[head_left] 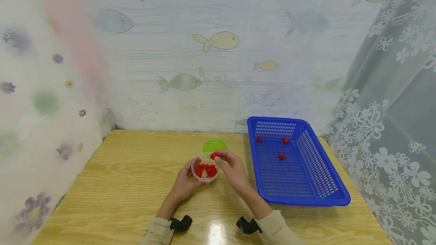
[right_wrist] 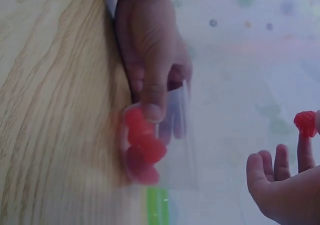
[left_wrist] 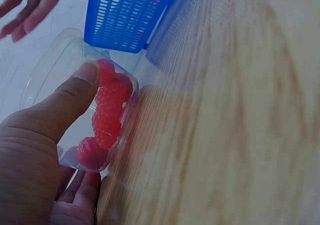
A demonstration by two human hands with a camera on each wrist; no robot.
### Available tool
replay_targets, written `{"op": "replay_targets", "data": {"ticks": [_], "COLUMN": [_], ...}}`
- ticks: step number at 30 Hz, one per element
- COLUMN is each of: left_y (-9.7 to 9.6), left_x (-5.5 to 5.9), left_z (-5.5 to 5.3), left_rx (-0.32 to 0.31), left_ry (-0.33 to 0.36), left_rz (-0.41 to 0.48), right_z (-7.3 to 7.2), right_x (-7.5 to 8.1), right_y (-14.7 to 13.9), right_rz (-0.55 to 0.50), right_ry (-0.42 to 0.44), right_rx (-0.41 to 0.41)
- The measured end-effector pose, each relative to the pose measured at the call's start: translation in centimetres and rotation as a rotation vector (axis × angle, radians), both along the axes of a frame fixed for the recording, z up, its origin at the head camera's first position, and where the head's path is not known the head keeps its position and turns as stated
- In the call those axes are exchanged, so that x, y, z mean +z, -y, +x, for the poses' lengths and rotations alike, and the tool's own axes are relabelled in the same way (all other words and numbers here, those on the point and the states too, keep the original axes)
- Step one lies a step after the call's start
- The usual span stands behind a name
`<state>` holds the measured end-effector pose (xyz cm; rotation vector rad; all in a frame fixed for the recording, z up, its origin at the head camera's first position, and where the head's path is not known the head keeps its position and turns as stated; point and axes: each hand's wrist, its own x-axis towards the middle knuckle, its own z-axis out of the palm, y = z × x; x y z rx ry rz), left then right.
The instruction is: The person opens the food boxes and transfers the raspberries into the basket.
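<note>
A clear plastic tub (head_left: 205,168) with several red raspberries (left_wrist: 111,102) in its bottom stands on the table. My left hand (head_left: 186,182) grips it from the left, thumb along the near wall and fingers round the other side. Above the tub's right rim, my right hand (head_left: 233,168) pinches one raspberry (right_wrist: 305,124) between thumb and fingertip, its other fingers spread. A green lid (head_left: 214,145) lies just behind the tub. To the right sits a blue basket (head_left: 256,169), with three raspberries (head_left: 282,156) spaced apart toward its far end.
The wood-grain table (head_left: 129,173) reaches back to a fish-patterned curtain (head_left: 218,97). Flower-patterned curtains hang at both sides, the right one (head_left: 378,154) close to the basket. Each wrist carries a black strap-on camera (head_left: 181,223).
</note>
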<state>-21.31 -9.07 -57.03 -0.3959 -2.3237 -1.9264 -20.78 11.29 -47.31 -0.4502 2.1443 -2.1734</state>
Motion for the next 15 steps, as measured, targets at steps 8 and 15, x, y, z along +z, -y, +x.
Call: {"op": "replay_targets", "data": {"ticks": [8,15], "left_y": [0.0,-0.1], "left_x": [-0.1,0.0], "left_z": [0.0,0.0], "left_rx": [0.007,-0.005], "left_ry": [0.016,0.015], "left_rz": [0.008,-0.006], "right_z": [1.5,2.1], "right_x": [3.2,5.7], "right_y": [-1.2,-3.7], "right_rz": [-0.031,0.065], "right_ry": [0.055,-0.081], "right_rx": [0.082,0.122]}}
